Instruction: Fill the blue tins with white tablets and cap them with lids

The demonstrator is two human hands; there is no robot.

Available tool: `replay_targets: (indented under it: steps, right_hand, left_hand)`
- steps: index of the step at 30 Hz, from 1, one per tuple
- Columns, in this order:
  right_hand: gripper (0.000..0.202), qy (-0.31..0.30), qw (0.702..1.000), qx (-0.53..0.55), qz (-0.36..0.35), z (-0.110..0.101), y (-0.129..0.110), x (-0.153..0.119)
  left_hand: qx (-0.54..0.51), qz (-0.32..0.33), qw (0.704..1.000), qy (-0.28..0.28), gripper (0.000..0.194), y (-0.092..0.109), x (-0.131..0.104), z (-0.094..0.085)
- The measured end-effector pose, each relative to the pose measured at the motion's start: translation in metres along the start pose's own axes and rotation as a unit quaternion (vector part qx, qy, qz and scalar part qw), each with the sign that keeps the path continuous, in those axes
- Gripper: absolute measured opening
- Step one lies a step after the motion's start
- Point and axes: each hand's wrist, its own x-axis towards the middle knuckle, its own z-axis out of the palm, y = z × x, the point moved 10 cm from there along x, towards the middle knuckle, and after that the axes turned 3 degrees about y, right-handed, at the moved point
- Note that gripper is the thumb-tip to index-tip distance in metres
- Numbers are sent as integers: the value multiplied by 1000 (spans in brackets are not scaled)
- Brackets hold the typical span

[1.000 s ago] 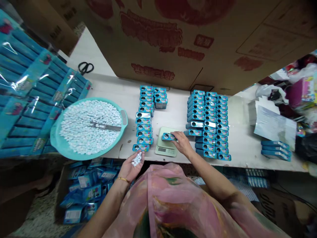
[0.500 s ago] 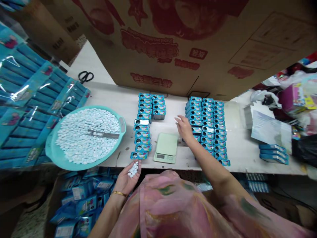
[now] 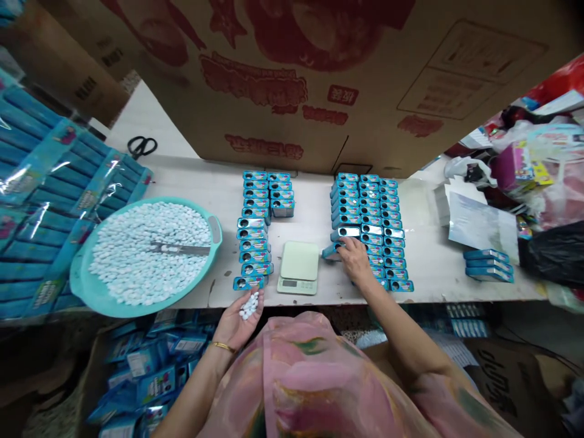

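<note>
My left hand (image 3: pixel 233 325) is palm up at the table's front edge, cupped around a small heap of white candies (image 3: pixel 249 305). My right hand (image 3: pixel 358 263) grips a small blue tin (image 3: pixel 329 251) between thumb and fingers, at the left side of the right-hand block of blue tins (image 3: pixel 370 221). That tin is tilted and juts out of its column. Between my hands sits a pale green kitchen scale (image 3: pixel 298 261) with a bare platform. Left of the scale stand two columns of similar tins (image 3: pixel 253 234), the nearest just beyond my left fingertips.
A turquoise basin (image 3: pixel 214 234) of white candies, with a flat metal blade (image 3: pixel 182 249) lying in it, stands at left. Behind are black scissors (image 3: pixel 142 146) and a large cardboard box (image 3: pixel 292 79). Wrapped blue packs (image 3: pixel 45 201) lean at far left; stacked tins (image 3: pixel 488 266) lie right.
My right hand has come down toward me from above the table and closed on a tin at the block's left side. My left hand still holds the candies. The view has shifted slightly.
</note>
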Motion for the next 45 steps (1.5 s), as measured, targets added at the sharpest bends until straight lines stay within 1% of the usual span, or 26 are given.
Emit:
replay_targets:
  steps: [1, 3, 6, 8, 9, 10, 11, 14, 16, 17, 20, 24, 29, 34, 39, 45]
  right_hand:
    - [20, -2, 1000, 7, -28, -6, -15, 2]
    - [21, -31, 995, 21, -92, -11, -51, 6]
    - [18, -79, 983, 34, -163, -5, -102, 9]
    - [16, -73, 979, 51, -181, -2, -120, 9]
    - [16, -57, 980, 68, -178, -3, -121, 8]
    - [16, -34, 982, 89, -162, -6, -116, 7]
    - [18, -8, 984, 114, -135, -10, -106, 6]
    - [24, 60, 983, 172, -22, -20, -56, -3]
    - [24, 78, 978, 190, 32, -22, -27, -9]
    - [23, 81, 976, 196, 48, -22, -17, -12]
    - [23, 88, 970, 212, 77, -23, -2, -15]
    - [24, 92, 967, 223, 81, -21, -4, -16]
    - [31, 78, 969, 225, 61, -7, -11, -17]
    - [39, 53, 968, 242, 43, 10, -15, -17]
    - [40, 22, 959, 279, 39, 25, -22, -15]
    - [47, -21, 952, 305, 31, 35, -34, -11]
  left_hand:
    - [-3, 0, 1000, -1, 19, -1, -1, -1]
    - [-11, -4, 1000, -1, 18, -4, -2, -2]
    - [-21, -9, 1000, -1, 19, -9, -6, -2]
    - [-23, -11, 1000, -2, 19, -11, -9, -2]
    - [-25, -11, 1000, -1, 19, -11, -10, -3]
    - [-28, -9, 1000, 2, 19, -10, -10, -5]
    - [-33, -5, 999, 8, 18, -8, -11, -8]
    - [-56, 9, 998, 31, 18, -2, -11, -20]
    - [-64, 10, 997, 40, 18, 0, -11, -25]
    - [-63, 10, 997, 42, 18, 1, -11, -26]
    - [-57, 8, 998, 39, 18, 0, -11, -24]
    - [-53, 3, 998, 35, 19, -1, -11, -18]
    - [-45, 8, 999, 24, 19, 0, -10, -16]
    - [-48, 6, 998, 31, 19, 1, -9, -19]
    - [-51, 3, 998, 33, 19, 2, -8, -19]
    - [-59, 2, 998, 37, 19, 3, -6, -19]
